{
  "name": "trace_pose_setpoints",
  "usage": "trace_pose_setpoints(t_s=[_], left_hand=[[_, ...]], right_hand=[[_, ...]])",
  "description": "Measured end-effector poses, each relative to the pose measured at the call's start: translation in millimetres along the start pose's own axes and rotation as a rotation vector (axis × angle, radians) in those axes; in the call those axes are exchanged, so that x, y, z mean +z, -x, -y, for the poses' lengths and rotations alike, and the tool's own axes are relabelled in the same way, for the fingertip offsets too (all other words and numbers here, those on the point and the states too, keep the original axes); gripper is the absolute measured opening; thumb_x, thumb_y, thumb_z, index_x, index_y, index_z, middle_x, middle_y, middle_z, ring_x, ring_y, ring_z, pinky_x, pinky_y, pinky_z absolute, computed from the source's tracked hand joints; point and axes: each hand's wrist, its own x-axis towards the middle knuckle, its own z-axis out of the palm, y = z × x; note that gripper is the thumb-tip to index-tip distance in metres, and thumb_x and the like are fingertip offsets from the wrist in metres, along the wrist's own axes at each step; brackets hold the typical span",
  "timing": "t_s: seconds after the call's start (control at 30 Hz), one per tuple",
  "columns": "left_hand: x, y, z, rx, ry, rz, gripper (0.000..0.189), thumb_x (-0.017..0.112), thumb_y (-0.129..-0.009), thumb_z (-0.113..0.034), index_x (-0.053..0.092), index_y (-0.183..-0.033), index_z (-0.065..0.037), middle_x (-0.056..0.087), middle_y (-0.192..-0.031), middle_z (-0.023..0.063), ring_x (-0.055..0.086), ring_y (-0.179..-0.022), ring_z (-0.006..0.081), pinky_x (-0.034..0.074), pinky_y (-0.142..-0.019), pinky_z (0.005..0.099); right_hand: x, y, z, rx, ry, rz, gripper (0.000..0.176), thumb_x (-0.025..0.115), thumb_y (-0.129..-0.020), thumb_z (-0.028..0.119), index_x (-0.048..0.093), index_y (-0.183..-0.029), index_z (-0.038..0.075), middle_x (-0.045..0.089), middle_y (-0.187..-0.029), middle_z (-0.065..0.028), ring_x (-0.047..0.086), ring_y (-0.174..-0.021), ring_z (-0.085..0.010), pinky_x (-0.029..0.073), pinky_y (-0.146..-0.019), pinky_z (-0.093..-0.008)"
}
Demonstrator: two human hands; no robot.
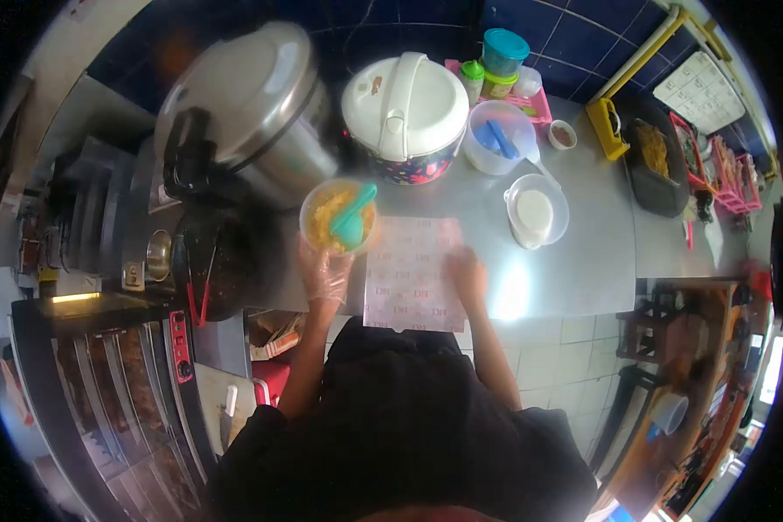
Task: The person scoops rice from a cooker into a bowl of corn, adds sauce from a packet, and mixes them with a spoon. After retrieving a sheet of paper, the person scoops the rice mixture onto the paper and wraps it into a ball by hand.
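Note:
My left hand (pixel 325 271), in a clear plastic glove, is closed on a clear plastic bowl (pixel 307 228) above the steel counter. Yellow food (pixel 324 211) fills the bowl, and a teal scoop (pixel 350 225) rests in it. To the right of the bowl lies a printed sheet of wrapping paper (pixel 409 277), its near end reaching past the counter's front edge. My right hand (pixel 467 277) is at the sheet's right edge; motion blurs its fingers, so their grip does not show.
Behind the bowl stand a large steel pot (pixel 274 143) and a white-lidded rice cooker (pixel 400 109). A tub with a blue utensil (pixel 494 157) and a clear container with a white cup (pixel 533 217) stand right. A black pan (pixel 226 270) is at left.

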Motion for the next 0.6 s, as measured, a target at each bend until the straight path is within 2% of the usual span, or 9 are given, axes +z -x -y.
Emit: trace_pose_setpoints(t_s=[0.07, 0.17, 0.27, 0.37, 0.4, 0.47, 0.5, 0.57, 0.6], left_hand=[[-13, -3, -1, -0.068, 0.089, 0.03, 0.051, 0.088, -0.075, -0.02, 0.06, -0.116, -0.01, 0.037, -0.151, 0.0283, 0.038, -0.141, 0.0432, 0.037, -0.113, 0.0492], [-9, -15, 13, -0.213, 0.346, 0.006, 0.067, 0.082, -0.085, -0.023, 0.045, -0.139, -0.009, 0.05, -0.135, 0.0233, 0.05, -0.128, 0.0315, 0.047, -0.102, 0.0437], [-5, -28, 33, -0.67, 0.598, -0.001, 0.053, 0.075, -0.091, -0.029, 0.055, -0.134, -0.006, 0.065, -0.114, 0.0133, 0.063, -0.108, 0.0227, 0.05, -0.092, 0.0353], [18, -45, 64, -0.659, 0.501, 0.077, 0.046, 0.071, -0.095, -0.026, 0.057, -0.132, -0.004, 0.067, -0.117, 0.0132, 0.063, -0.106, 0.0207, 0.05, -0.092, 0.0351], [13, -51, 58, -0.648, 0.716, 0.078, 0.037, 0.062, -0.099, -0.02, 0.058, -0.132, -0.003, 0.069, -0.12, 0.0142, 0.065, -0.109, 0.0242, 0.049, -0.095, 0.0371], [13, -57, 62, -0.508, 0.643, 0.05, 0.034, 0.058, -0.101, -0.015, 0.057, -0.133, -0.003, 0.069, -0.119, 0.013, 0.066, -0.106, 0.0226, 0.051, -0.093, 0.0357], [6, -60, 54, -0.383, 0.562, 0.026, 0.032, 0.053, -0.103, -0.009, 0.056, -0.134, -0.003, 0.069, -0.118, 0.0119, 0.067, -0.103, 0.0211, 0.052, -0.09, 0.0343], [-6, -61, 41, -0.473, 0.627, 0.047, 0.034, 0.05, -0.104, -0.01, 0.056, -0.137, -0.005, 0.069, -0.123, 0.0135, 0.068, -0.107, 0.0244, 0.052, -0.093, 0.038], [-10, -63, 40, -0.482, 0.57, 0.075, 0.035, 0.05, -0.103, -0.01, 0.056, -0.137, -0.006, 0.07, -0.121, 0.0155, 0.068, -0.107, 0.0261, 0.052, -0.093, 0.0389]], right_hand=[[-14, 6, 26, -0.088, 0.051, -0.406, 0.037, 0.076, -0.087, 0.027, 0.065, -0.113, 0.004, 0.066, -0.112, -0.0215, 0.062, -0.102, -0.0438, 0.05, -0.088, -0.0507], [-40, 0, 91, -0.276, 0.086, -0.539, 0.049, 0.079, -0.083, 0.022, 0.061, -0.125, 0.004, 0.058, -0.125, -0.0177, 0.054, -0.114, -0.0388, 0.045, -0.098, -0.0482], [-43, -11, 181, -0.744, 0.182, -0.317, 0.05, 0.077, -0.083, 0.022, 0.061, -0.129, 0.011, 0.06, -0.124, -0.0151, 0.055, -0.116, -0.0341, 0.041, -0.102, -0.0506], [-13, -25, 254, -1.12, 0.615, -0.174, 0.04, 0.068, -0.088, 0.021, 0.064, -0.128, 0.019, 0.064, -0.12, -0.011, 0.055, -0.119, -0.0281, 0.036, -0.108, -0.0543], [0, -33, 259, -1.121, 0.618, -0.18, 0.04, 0.068, -0.088, 0.021, 0.064, -0.128, 0.019, 0.064, -0.12, -0.011, 0.055, -0.119, -0.0281, 0.036, -0.108, -0.0543], [32, -52, 257, -1.223, 1.084, 0.06, 0.035, 0.061, -0.092, 0.022, 0.064, -0.127, 0.021, 0.068, -0.109, -0.006, 0.059, -0.114, -0.0243, 0.034, -0.11, -0.0542], [39, -57, 258, -1.219, 1.094, 0.057, 0.035, 0.061, -0.092, 0.022, 0.064, -0.127, 0.021, 0.068, -0.109, -0.006, 0.059, -0.114, -0.0243, 0.034, -0.11, -0.0542], [43, -66, 258, -1.266, 1.168, 0.293, 0.035, 0.06, -0.092, 0.021, 0.063, -0.127, 0.022, 0.069, -0.099, -0.0024, 0.065, -0.103, -0.0225, 0.031, -0.111, -0.0538], [42, -67, 259, -1.262, 1.106, 0.314, 0.044, 0.059, -0.093, 0.019, 0.058, -0.137, 0.022, 0.069, -0.095, -0.0048, 0.07, -0.087, -0.0222, 0.046, -0.096, -0.0481]])
